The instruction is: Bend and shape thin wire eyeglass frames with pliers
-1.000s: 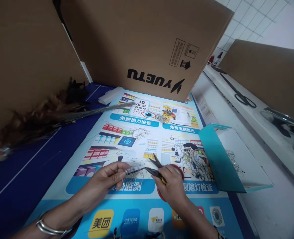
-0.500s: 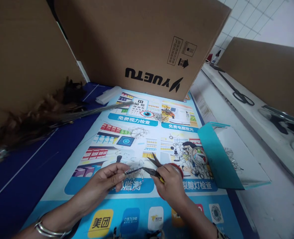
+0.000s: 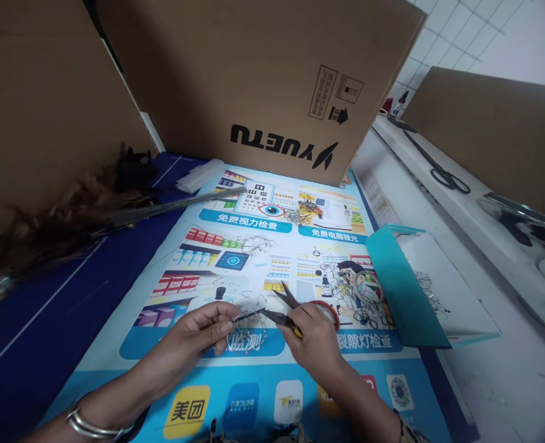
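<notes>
My left hand (image 3: 212,329) is closed, thumb against fingers, on a slim dark piece with fine looped wire (image 3: 248,316). Small bead-like dots show along the wire loops beneath it. My right hand (image 3: 316,338) is wrapped around dark-jawed pliers (image 3: 278,317) with some yellow at the grip. One jaw tip touches or nearly touches the slim piece's right end. Pointed dark blades (image 3: 285,296) also stick out from the same hand; whether they form a separate tool I cannot tell. A red curved rim (image 3: 330,312) shows partly hidden behind that hand.
Tangled wire pieces (image 3: 346,289) lie to the right, beside an open teal box (image 3: 401,289) with more wire. A bundle of thin stems (image 3: 184,206) stretches across the left. A large cardboard box (image 3: 263,80) stands behind; scissors (image 3: 443,175) rest on the right-hand ledge.
The pliers and my right hand have moved very slightly left. Both hands keep their hold, and the view has shifted a little.
</notes>
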`<state>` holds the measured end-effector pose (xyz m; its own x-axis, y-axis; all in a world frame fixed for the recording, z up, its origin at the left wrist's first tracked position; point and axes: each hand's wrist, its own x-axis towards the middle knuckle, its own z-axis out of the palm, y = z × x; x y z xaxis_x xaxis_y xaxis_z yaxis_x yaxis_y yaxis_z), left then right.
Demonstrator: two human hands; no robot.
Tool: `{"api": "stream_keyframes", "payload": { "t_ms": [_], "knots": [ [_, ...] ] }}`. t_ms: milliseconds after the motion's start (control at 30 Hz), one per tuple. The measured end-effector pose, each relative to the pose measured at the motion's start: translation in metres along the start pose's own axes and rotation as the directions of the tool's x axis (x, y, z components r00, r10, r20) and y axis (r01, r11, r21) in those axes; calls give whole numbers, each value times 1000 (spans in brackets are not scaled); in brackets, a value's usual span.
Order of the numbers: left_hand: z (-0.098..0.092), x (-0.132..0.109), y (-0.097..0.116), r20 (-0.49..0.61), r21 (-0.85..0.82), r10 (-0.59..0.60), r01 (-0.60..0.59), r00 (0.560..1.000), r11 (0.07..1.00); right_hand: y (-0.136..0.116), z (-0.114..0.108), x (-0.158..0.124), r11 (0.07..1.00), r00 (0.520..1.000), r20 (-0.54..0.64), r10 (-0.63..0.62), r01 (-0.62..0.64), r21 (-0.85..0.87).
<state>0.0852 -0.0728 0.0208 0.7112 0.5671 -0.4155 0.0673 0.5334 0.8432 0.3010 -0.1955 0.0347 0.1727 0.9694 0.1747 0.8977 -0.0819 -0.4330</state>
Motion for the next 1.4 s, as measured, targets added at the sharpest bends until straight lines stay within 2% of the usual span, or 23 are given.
{"api": "stream_keyframes", "payload": {
  "t_ms": [700,1000,1200,1400],
  "knots": [
    [2,-1,2,13,-38,16,-16,1000,999,-1,-2,3,1000,1000,-3,14,-14,-20],
    [5,-1,7,-8,5,1,-1,1000,1000,-2,0,1,998,1000,-3,-22,22,-56],
    [2,0,4,-22,3,-1,1,1000,1000,0,-4,3,999,999,-31,30,-31,-34],
    [3,3,4,-61,-13,28,-29,998,1000,1,-3,2,1000,999,-27,26,-26,3]
  ]
}}
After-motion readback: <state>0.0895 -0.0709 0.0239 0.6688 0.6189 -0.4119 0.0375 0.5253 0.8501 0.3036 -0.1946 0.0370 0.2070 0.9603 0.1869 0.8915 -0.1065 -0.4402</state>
